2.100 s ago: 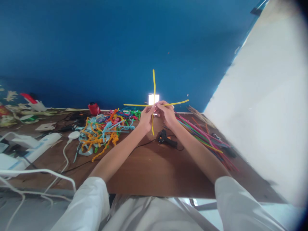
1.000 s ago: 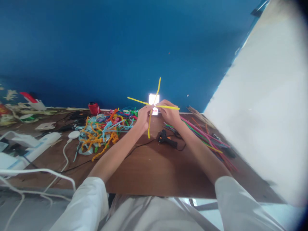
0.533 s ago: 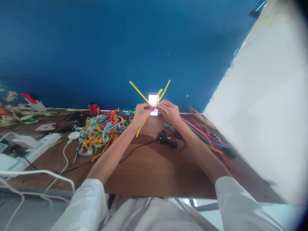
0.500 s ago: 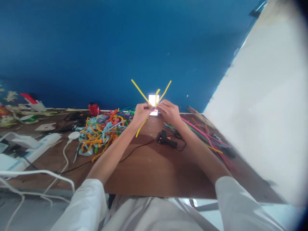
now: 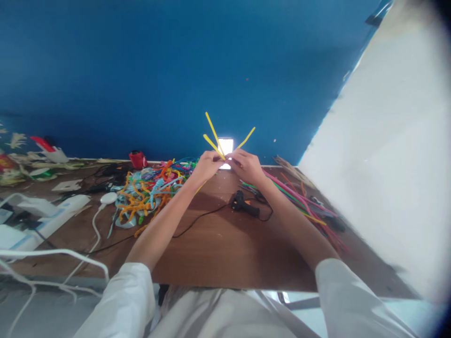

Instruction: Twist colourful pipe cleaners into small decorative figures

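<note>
Yellow pipe cleaners (image 5: 213,126) are pinched where they cross, between my left hand (image 5: 206,166) and my right hand (image 5: 247,166). Both hands are raised above the far part of the table, with fingertips nearly meeting. Two yellow ends point up and left, another up and right, and a short length shows below my left wrist. The joint itself is hidden by my fingers. Behind the hands, a phone with a bright screen (image 5: 226,144) stands upright near the wall.
A black glue gun (image 5: 244,204) with its cable lies on the brown table (image 5: 225,253). Tangled colourful pipe cleaners (image 5: 151,192) heap at left; straight ones (image 5: 299,199) lie at right. Further left are a red can (image 5: 137,160), a white power strip (image 5: 52,225) and white cables.
The yellow pipe cleaners have turned in my fingers: the upper left end is steeper, the middle one now leans left, and the right one sits lower. Both hands stay nearly in place.
</note>
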`<state>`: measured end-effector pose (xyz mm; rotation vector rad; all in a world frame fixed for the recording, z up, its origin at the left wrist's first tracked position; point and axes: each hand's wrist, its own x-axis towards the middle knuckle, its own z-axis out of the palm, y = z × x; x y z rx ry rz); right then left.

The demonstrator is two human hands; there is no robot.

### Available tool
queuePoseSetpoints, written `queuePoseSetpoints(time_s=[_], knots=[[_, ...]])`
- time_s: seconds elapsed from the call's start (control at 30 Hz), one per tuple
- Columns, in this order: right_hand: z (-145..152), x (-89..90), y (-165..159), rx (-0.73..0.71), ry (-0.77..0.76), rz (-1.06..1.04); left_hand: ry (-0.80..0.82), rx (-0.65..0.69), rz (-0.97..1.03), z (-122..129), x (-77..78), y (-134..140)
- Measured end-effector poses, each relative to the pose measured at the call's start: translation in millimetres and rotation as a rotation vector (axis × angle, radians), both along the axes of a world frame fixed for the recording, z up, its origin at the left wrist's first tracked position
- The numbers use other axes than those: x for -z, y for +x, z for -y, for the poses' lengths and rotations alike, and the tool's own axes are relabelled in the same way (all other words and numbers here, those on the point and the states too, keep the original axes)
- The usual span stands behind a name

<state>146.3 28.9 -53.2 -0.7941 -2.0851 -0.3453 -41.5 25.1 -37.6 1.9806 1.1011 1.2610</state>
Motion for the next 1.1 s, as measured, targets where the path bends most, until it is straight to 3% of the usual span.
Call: queuePoseSetpoints(time_s=[0.27, 0.53, 0.73, 1.1], knots=[[2.0, 1.4, -3.7, 0.055, 0.037, -0.041, -0.150, 0.116, 0.112, 10.2, -5.1, 4.1], [1.7, -1.7, -1.1, 0.066, 0.005, -0.043, -0.239, 0.203, 0.380, -1.1, 10.6, 12.4], [0.6, -0.2, -2.5, 0.014, -0.030, -0.079, -0.362, 0.231, 0.596, -2.6, 13.7, 18.4], [2.7, -5.2, -4.5, -0.104, -0.072, -0.157, -0.465, 0.297, 0.718, 1.6, 7.0, 21.5]])
